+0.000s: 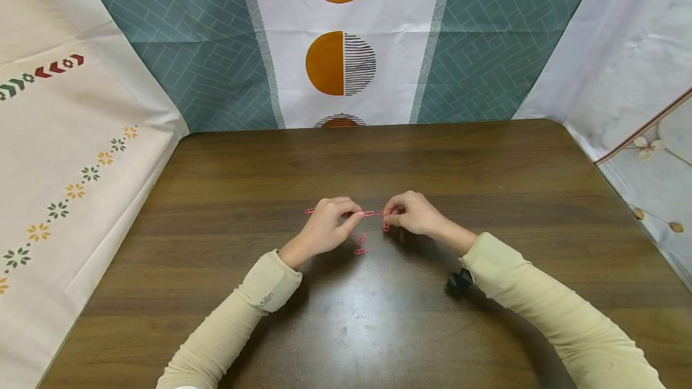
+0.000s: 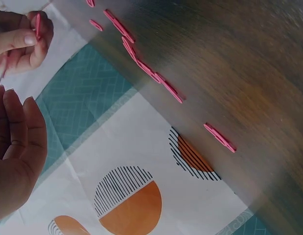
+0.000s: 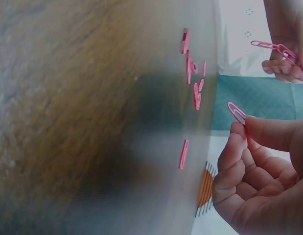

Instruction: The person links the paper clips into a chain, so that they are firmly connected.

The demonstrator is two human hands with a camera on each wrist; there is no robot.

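Between the thumb and fingers of my left hand is a pink paper clip. The right wrist view shows it linked to another pink clip at that hand. Facing it, my right hand pinches a single pink paper clip, whose rounded end points toward the left hand. A small gap separates the two held clips. Both hands are raised above the table. Just below the right fingertips in the head view is another clip.
Several loose pink clips lie on the brown wooden table, including one clip between the forearms and one left of the left hand. A black object sits at the right cuff. Patterned cloths hang behind the table.
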